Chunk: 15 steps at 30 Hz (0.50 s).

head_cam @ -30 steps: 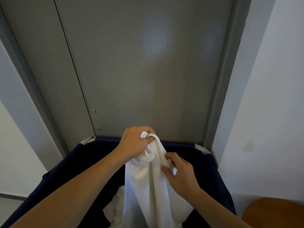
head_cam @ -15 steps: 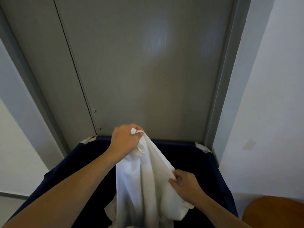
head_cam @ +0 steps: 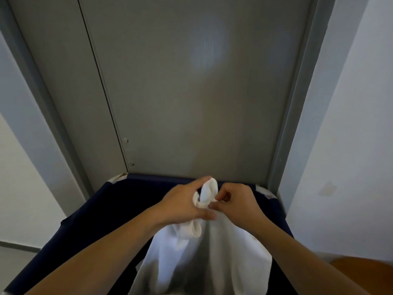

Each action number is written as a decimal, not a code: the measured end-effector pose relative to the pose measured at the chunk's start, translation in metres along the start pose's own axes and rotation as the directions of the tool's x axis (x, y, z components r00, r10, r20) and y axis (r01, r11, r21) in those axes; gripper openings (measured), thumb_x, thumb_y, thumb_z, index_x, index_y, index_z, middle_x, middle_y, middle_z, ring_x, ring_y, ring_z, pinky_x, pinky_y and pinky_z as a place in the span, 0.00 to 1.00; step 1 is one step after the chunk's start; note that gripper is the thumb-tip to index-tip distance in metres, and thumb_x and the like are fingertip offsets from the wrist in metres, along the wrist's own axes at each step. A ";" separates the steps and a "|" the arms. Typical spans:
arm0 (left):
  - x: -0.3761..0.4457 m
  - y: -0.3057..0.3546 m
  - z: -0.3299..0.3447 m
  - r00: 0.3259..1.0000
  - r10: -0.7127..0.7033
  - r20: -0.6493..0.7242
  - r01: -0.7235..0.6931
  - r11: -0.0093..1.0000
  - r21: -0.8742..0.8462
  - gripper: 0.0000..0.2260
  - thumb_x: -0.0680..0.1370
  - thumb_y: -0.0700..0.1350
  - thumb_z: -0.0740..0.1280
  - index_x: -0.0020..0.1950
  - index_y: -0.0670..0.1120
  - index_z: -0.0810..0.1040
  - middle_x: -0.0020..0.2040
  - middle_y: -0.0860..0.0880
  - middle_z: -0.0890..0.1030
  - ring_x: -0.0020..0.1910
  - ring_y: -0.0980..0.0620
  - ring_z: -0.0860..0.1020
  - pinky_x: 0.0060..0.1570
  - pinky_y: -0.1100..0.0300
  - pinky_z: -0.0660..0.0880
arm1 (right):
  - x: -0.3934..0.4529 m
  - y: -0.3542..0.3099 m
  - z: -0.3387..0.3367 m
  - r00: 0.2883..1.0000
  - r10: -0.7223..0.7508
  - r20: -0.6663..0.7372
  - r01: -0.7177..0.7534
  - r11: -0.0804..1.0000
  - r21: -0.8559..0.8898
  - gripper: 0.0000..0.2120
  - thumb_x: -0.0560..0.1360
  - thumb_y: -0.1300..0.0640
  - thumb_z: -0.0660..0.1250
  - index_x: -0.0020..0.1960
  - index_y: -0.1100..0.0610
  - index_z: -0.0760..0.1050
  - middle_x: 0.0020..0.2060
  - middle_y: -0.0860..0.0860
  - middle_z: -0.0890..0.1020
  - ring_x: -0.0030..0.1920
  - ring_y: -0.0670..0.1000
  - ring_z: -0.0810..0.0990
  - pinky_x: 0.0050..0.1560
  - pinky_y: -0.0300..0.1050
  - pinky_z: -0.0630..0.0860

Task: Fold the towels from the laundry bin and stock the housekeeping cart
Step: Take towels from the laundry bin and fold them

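A white towel [head_cam: 204, 258] hangs from both my hands over the dark navy laundry bin [head_cam: 102, 211]. My left hand [head_cam: 182, 204] grips a bunched top edge of the towel, with a loop of cloth sticking up between the hands. My right hand [head_cam: 236, 202] pinches the same top edge right beside the left hand. The towel's lower part drops into the bin and out of view at the bottom.
A grey metal door [head_cam: 191, 92] with a frame stands straight behind the bin. White walls flank it on both sides. A brown wooden surface [head_cam: 365, 267] shows at the lower right corner.
My right hand has come up from lower on the towel to the top edge, next to my left hand. My left hand has shifted right and slightly lower.
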State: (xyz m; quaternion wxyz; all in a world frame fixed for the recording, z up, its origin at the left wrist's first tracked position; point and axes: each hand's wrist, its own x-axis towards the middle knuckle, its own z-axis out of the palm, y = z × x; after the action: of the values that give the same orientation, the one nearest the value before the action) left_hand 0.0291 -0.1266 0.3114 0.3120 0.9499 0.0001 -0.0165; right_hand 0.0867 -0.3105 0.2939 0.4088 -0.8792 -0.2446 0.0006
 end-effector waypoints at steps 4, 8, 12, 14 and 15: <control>0.006 0.007 0.006 0.992 0.110 0.069 -0.116 0.989 0.096 0.22 0.67 0.57 0.79 0.59 0.66 0.78 0.45 0.58 0.81 0.45 0.57 0.79 0.45 0.61 0.76 | 0.001 -0.013 -0.005 0.992 -0.119 0.052 0.120 0.993 -0.020 0.16 0.67 0.57 0.82 0.32 0.45 0.75 0.31 0.42 0.79 0.34 0.35 0.78 0.37 0.29 0.72; 0.008 0.006 0.008 0.994 0.099 -0.040 -0.094 0.989 0.119 0.02 0.73 0.53 0.75 0.43 0.59 0.83 0.38 0.56 0.80 0.41 0.57 0.78 0.40 0.61 0.74 | -0.007 -0.004 -0.010 0.987 -0.126 0.104 0.121 0.991 0.053 0.11 0.66 0.54 0.83 0.37 0.50 0.80 0.32 0.42 0.81 0.34 0.40 0.77 0.37 0.33 0.72; 0.008 0.005 0.011 0.988 0.044 -0.146 -0.041 0.999 0.026 0.05 0.73 0.52 0.74 0.39 0.62 0.81 0.42 0.58 0.82 0.44 0.60 0.79 0.41 0.66 0.70 | -0.017 0.017 -0.006 0.979 -0.122 0.162 0.131 0.990 -0.044 0.12 0.65 0.48 0.82 0.39 0.47 0.79 0.39 0.44 0.81 0.40 0.44 0.78 0.41 0.33 0.72; 0.010 0.003 0.011 0.983 0.025 -0.182 -0.025 1.000 0.003 0.07 0.72 0.50 0.74 0.36 0.62 0.80 0.39 0.59 0.83 0.42 0.62 0.79 0.40 0.67 0.70 | -0.019 0.027 -0.004 0.980 -0.064 0.191 0.090 0.987 -0.129 0.12 0.66 0.45 0.81 0.43 0.45 0.79 0.42 0.43 0.80 0.43 0.44 0.78 0.46 0.36 0.75; 0.010 0.002 0.011 0.981 0.010 -0.196 -0.013 1.000 -0.014 0.07 0.72 0.50 0.74 0.36 0.61 0.80 0.38 0.60 0.83 0.42 0.63 0.79 0.40 0.67 0.70 | -0.020 0.032 -0.003 0.978 -0.038 0.204 0.070 0.986 -0.152 0.13 0.66 0.44 0.81 0.46 0.47 0.82 0.43 0.43 0.80 0.45 0.44 0.78 0.49 0.37 0.76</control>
State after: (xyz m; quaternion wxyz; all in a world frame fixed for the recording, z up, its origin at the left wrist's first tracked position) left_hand 0.0391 -0.1346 0.3033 0.3179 0.9445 0.0253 0.0788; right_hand 0.0833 -0.3384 0.2689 0.3110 -0.8973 -0.3078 0.0585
